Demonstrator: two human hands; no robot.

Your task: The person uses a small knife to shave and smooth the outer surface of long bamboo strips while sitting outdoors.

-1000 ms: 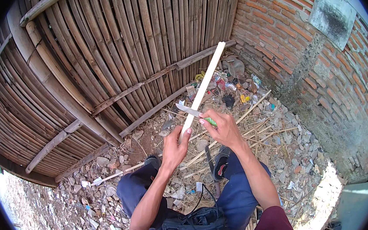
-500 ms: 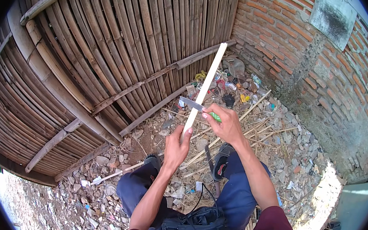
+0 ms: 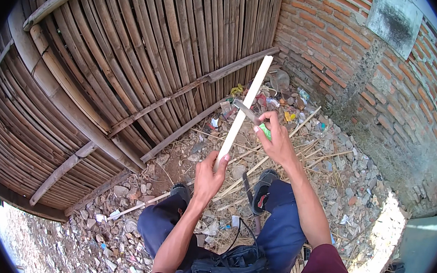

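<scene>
Fingers (image 3: pixel 206 163) pinched on both sides as the blade moved outward

Farthest left rose a wall of upright brown bamboo slats (image 3: pixel 185 45). Next, the person's left hand (image 3: pixel 208 181) held the near end of a long, straight, pale cream strip (image 3: pixel 235 129), fingers wrapped round one side, thumb pressed on the other. The strip was raised before the person, above stony, littered ground (image 3: pixel 348 197); its long axis ran away from the body, leaning right, far end toward the corner beyond the slats.

Across its upper half went a knife with grey metal blade and green handle (image 3: pixel 250 116), tip pointing left and away. Half a second earlier it had crossed nearer the left hand; that suggested a stroke outward along the strip, though whether the edge bit could not be told. The right hand (image 3: pixel 279 145) pinched the handle between thumb and forefinger. Farther right curved a red-brick wall (image 3: pixel 335 45).
</scene>
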